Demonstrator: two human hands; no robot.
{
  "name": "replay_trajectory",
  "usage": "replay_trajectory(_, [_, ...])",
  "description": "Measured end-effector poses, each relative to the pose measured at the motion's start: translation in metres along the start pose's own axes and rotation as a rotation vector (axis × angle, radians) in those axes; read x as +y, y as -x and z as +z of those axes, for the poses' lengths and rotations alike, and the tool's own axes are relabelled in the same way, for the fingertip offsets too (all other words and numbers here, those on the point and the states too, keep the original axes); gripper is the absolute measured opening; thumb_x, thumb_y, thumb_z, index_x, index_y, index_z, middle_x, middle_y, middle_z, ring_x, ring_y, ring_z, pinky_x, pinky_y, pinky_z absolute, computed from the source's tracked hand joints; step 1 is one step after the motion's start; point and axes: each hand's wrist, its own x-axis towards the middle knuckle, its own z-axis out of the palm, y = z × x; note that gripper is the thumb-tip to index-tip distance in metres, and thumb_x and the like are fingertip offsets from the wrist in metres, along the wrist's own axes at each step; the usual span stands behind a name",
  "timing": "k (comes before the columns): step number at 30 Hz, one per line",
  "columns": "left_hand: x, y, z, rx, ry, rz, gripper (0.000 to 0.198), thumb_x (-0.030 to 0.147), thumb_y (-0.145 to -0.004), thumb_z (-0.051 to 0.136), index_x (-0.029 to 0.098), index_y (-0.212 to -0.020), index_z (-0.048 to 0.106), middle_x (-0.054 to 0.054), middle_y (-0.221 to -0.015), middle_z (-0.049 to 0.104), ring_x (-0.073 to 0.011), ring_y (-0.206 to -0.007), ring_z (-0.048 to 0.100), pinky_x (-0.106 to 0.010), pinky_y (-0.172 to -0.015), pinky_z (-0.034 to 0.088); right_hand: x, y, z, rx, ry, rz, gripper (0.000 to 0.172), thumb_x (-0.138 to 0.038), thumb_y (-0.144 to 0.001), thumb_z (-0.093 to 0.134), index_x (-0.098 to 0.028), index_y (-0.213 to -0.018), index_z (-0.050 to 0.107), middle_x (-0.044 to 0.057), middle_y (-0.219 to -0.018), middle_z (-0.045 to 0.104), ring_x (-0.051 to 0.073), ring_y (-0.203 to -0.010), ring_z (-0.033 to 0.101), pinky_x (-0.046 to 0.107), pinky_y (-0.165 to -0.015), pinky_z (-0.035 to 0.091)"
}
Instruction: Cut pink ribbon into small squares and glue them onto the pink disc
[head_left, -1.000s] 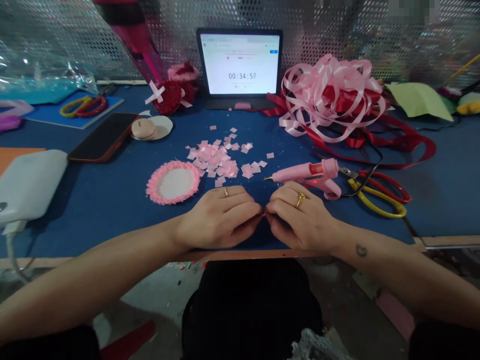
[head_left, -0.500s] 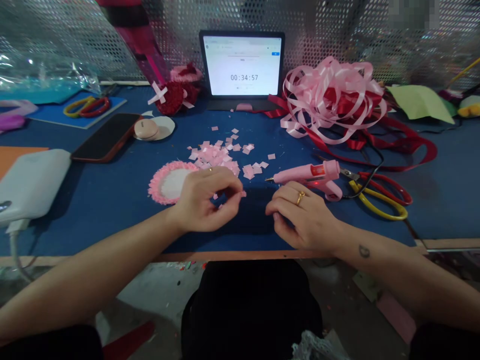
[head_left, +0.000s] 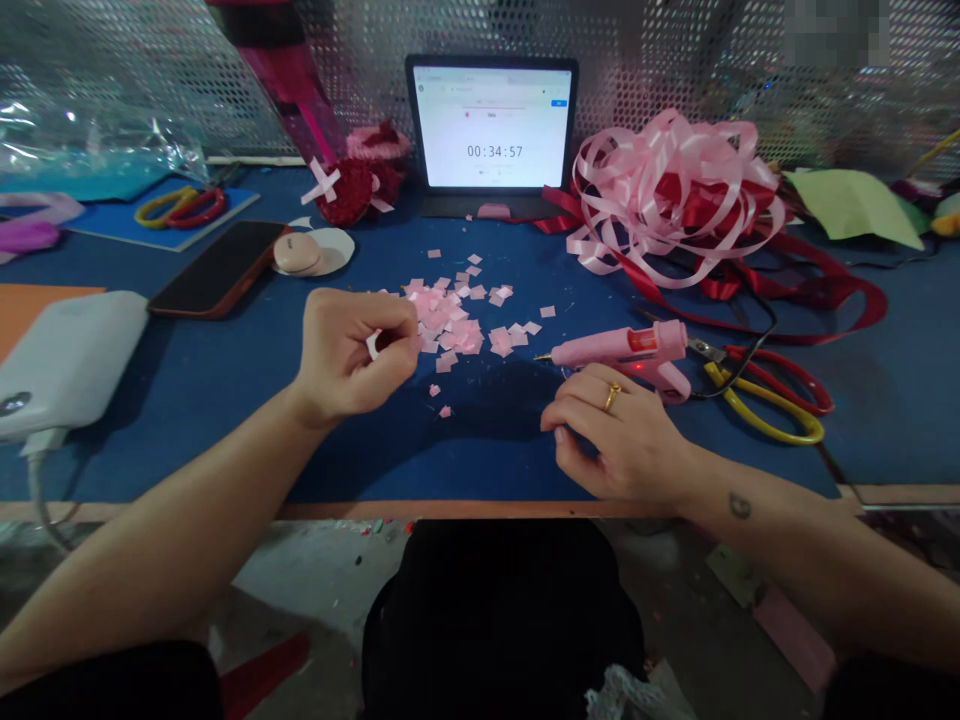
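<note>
My left hand (head_left: 358, 355) is closed, its thumb and forefinger pinched together; any small thing between the tips is hidden. A sliver of white, likely the round white disc with the pink fringe, shows through the finger gap; the hand covers the rest. To its right lies a loose heap of small pink ribbon squares (head_left: 450, 315), with two tiny folded pink pieces (head_left: 445, 411) nearer me. My right hand (head_left: 615, 430) rests with fingers curled in and nothing visible in them. Just behind it lies a pink hot glue gun (head_left: 619, 346), nozzle pointing left, red light lit.
Scissors (head_left: 780, 400) with red and yellow handles lie right of the glue gun. Tangled pink ribbon (head_left: 675, 190) sits behind. A tablet (head_left: 491, 125) stands at the back. Leftward are a phone (head_left: 221, 270), a white power bank (head_left: 79, 365) and more scissors (head_left: 180, 207).
My left hand has moved left, from beside the pink squares to over the fringed disc, which it now covers. My right hand has stayed by the glue gun. The view has shifted slightly.
</note>
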Motion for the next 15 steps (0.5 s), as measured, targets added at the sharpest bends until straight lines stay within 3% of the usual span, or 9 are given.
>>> replay_trajectory(4, [-0.006,0.003,0.000,0.013,0.098,-0.035,0.028,0.008,-0.063,0.052,0.016,-0.043,0.035,0.004,-0.041,0.028,-0.0042,-0.040,0.023,-0.024,-0.037,0.016,0.000,0.000,0.000,0.012,0.017,0.001,0.015,-0.007,-0.076,0.047,-0.015,-0.077,0.060,0.004,-0.071,0.060,0.017,-0.069,0.054,0.032,-0.068,0.049])
replay_trajectory(10, [-0.017,0.007,0.003,0.044,0.301,-0.017,0.023,0.008,-0.062,0.053,0.017,-0.051,0.034,0.002,-0.051,0.040,-0.0073,-0.050,0.038,-0.026,-0.043,0.026,0.001,0.001,0.001,0.027,0.015,-0.006,0.016,-0.007,-0.077,0.046,-0.016,-0.078,0.059,0.004,-0.071,0.060,0.017,-0.070,0.053,0.033,-0.067,0.049])
replay_trajectory(13, [-0.016,0.004,0.005,0.081,0.360,-0.035,0.010,0.009,-0.059,0.055,0.016,-0.063,0.049,0.001,-0.065,0.053,-0.0085,-0.056,0.047,-0.026,-0.046,0.034,0.001,0.001,0.001,0.024,0.014,-0.006,0.016,-0.007,-0.077,0.046,-0.016,-0.078,0.059,0.004,-0.071,0.060,0.017,-0.069,0.054,0.033,-0.067,0.049])
replay_trajectory(15, [-0.014,0.003,0.006,0.059,0.377,-0.092,0.016,0.007,-0.059,0.055,0.015,-0.073,0.058,0.000,-0.073,0.060,-0.0077,-0.055,0.050,-0.024,-0.044,0.037,0.001,0.001,0.001,0.025,0.019,-0.008,0.015,-0.006,-0.076,0.046,-0.015,-0.077,0.059,0.004,-0.071,0.060,0.017,-0.069,0.054,0.033,-0.066,0.049])
